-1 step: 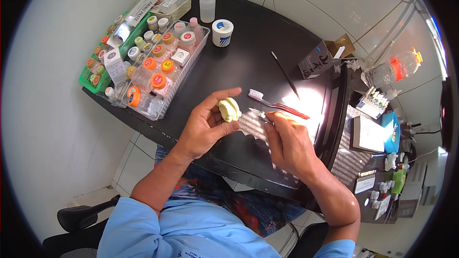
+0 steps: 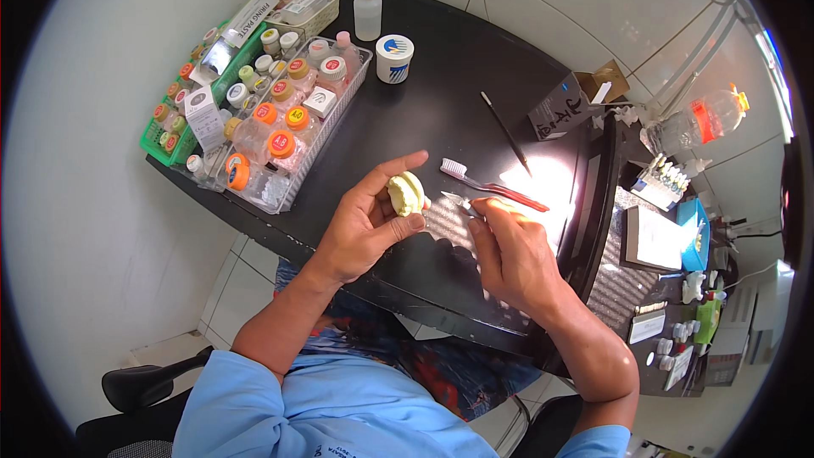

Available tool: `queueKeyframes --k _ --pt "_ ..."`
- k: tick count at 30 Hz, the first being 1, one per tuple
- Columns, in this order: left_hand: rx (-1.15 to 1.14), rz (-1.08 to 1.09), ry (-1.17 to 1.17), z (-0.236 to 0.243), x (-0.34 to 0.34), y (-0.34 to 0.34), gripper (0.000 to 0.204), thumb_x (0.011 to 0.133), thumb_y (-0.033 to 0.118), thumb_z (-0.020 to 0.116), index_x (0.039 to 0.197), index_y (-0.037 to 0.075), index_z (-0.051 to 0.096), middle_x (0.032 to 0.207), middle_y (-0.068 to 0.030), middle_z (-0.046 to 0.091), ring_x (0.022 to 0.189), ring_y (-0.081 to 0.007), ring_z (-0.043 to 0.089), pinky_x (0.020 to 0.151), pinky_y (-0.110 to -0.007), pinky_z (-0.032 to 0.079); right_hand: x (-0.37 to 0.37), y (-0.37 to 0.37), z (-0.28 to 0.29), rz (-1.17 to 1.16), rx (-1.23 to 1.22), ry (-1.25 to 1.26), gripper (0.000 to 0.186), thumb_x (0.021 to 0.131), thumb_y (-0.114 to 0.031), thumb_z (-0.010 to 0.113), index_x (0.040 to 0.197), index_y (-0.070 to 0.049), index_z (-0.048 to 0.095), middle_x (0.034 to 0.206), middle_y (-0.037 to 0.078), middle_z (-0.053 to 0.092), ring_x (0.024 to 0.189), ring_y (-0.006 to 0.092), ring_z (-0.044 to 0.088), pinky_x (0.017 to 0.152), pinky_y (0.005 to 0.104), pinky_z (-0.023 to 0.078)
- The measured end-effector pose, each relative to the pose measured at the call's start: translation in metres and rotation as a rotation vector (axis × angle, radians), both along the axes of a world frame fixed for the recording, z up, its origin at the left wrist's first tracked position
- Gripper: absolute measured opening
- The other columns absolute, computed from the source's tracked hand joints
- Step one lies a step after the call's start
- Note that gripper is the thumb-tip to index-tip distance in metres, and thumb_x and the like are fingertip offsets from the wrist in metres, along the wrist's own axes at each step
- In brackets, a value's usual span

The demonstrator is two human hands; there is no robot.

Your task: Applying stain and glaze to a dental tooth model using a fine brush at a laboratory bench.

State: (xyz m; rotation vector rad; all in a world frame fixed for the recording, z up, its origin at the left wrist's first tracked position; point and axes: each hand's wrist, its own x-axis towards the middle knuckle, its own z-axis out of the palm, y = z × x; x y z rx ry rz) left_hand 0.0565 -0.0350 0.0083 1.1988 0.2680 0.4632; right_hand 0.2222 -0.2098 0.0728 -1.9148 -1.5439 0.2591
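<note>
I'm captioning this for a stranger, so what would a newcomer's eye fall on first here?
Likely the pale yellow cast in the left hand, near the middle, with the right hand holding a small pointed tool to its right. Next, probably the bright sunlight on the black table, around a toothbrush's handle. The orange-capped jars in the white basket at upper left also stand out.

The pale cast [image 2: 407, 193] and baskets [image 2: 332, 129] of small jars [image 2: 283, 145] suggest a dental lab.
</note>
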Motion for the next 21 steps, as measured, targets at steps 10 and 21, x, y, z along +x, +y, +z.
queueKeyframes --k 10,21 --pt "-0.04 -0.058 -0.047 0.0 -0.001 0.001 0.076 0.106 0.007 0.074 0.172 0.003 0.036 0.131 -0.0125 0.067 0.108 -0.0129 0.068 0.091 -0.026 0.056 0.0 0.001 -0.001 0.021 -0.016 -0.031 0.021 0.105 -0.004 0.066 0.122 0.009 0.066 0.104 0.032 0.074 0.092 0.0505 0.075 0.079 0.0521 0.061" --pt "0.125 0.035 -0.013 -0.011 0.0 -0.004 0.078 0.102 0.008 0.081 0.165 0.004 0.034 0.121 -0.0069 0.063 0.106 -0.0081 0.063 0.088 -0.023 0.056 -0.004 0.001 0.001 0.034 -0.085 -0.067 0.023 0.107 -0.011 0.067 0.127 0.0 0.066 0.1 0.028 0.075 0.081 0.047 0.075 0.068 0.053 0.06"
